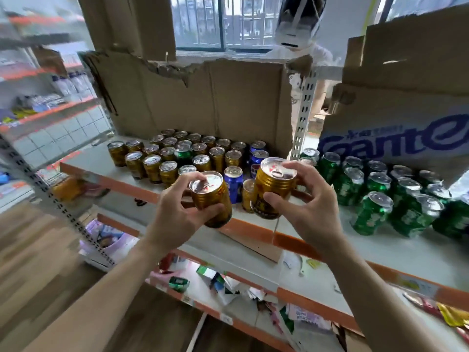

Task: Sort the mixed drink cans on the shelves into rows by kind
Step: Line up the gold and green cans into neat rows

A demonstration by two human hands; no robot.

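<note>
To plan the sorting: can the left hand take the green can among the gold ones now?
Probably not: the left hand grips a gold can, and other gold cans crowd the green can.

From the wearer, bare shelf [88, 162] lies open at 10 o'clock, left of the packed gold cans [167, 153], and at 4 o'clock before the green cans [380, 194]. A cardboard wall [203, 102] blocks 12 o'clock. A steel upright [303, 115] stands at 1 o'clock.

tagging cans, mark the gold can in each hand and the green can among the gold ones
left-hand gold can [213, 198]: head view, ribbed side
right-hand gold can [271, 185]: head view, ribbed side
green can among gold cans [183, 156]: head view, upper side
</note>
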